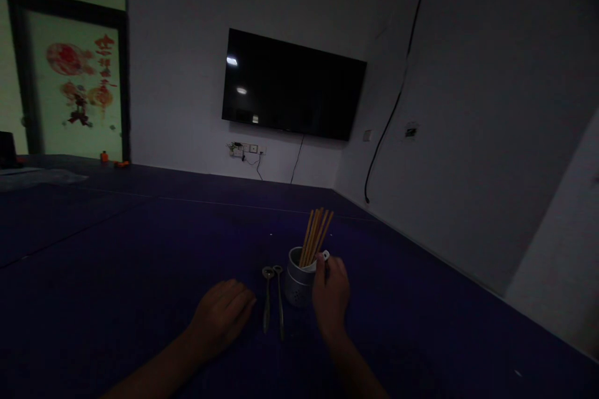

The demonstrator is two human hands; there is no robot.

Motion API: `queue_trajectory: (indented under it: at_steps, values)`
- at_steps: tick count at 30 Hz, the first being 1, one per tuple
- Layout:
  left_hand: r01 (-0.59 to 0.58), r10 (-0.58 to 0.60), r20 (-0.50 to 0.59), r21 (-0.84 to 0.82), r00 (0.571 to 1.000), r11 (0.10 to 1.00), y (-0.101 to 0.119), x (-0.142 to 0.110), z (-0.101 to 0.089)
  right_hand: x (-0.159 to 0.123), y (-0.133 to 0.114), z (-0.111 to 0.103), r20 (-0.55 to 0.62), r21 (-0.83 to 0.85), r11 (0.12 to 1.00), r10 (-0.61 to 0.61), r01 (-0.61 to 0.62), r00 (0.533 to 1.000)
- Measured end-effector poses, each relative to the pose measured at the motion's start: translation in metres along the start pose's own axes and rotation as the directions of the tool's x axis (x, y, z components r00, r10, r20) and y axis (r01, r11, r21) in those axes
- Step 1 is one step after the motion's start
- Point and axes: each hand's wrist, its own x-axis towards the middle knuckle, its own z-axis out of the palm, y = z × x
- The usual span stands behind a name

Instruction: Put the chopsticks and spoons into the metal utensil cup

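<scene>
My right hand (331, 292) is at the right side of a grey cylindrical utensil holder (297, 287) with small holes in its wall. Its thumb and fingers are closed on the handle end of a white spoon (326, 255), whose lower part is inside the holder. Several wooden chopsticks (315, 237) lean to the right in the same holder. On the table to its left lie two metal spoons (267, 299), side by side, bowls pointing away from me. My left hand (223, 312) rests left of these spoons, palm down, fingers together and loosely curled, apart from them.
The table has a dark purple-blue cover (154, 249) and reaches the far wall. Orange objects (104, 156) and a clear plastic sheet (42, 179) lie at the far left. A television (292, 84) hangs on the wall; a black cable (393, 109) runs down the right wall.
</scene>
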Motion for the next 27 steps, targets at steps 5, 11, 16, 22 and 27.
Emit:
queue_trajectory:
  at_steps: [5, 11, 16, 22, 27]
  values:
    - [-0.001, 0.001, 0.016, -0.001, 1.0, 1.0, 0.0, 0.001, 0.0, -0.003, 0.004, 0.003, -0.001, 0.013, 1.0, -0.008, 0.008, 1.0]
    - [0.004, -0.004, -0.014, 0.0, 1.0, 1.0, 0.0, 0.001, 0.001, -0.005, 0.005, 0.006, -0.044, 0.049, 0.998, 0.039, -0.037, 0.998]
    - [0.017, -0.016, 0.023, -0.027, 1.0, 0.999, -0.001, 0.0, 0.002, -0.004, 0.007, 0.01, -0.079, 0.051, 0.996, 0.075, -0.071, 0.994]
    - [0.025, -0.024, 0.034, -0.025, 0.999, 0.999, -0.002, -0.002, 0.003, -0.008, 0.007, 0.015, -0.03, 0.142, 0.983, 0.123, -0.118, 0.992]
    - [0.033, -0.031, 0.046, -0.049, 0.998, 0.998, -0.002, -0.002, 0.004, -0.014, 0.006, 0.023, 0.023, 0.215, 0.962, 0.165, -0.166, 0.986]
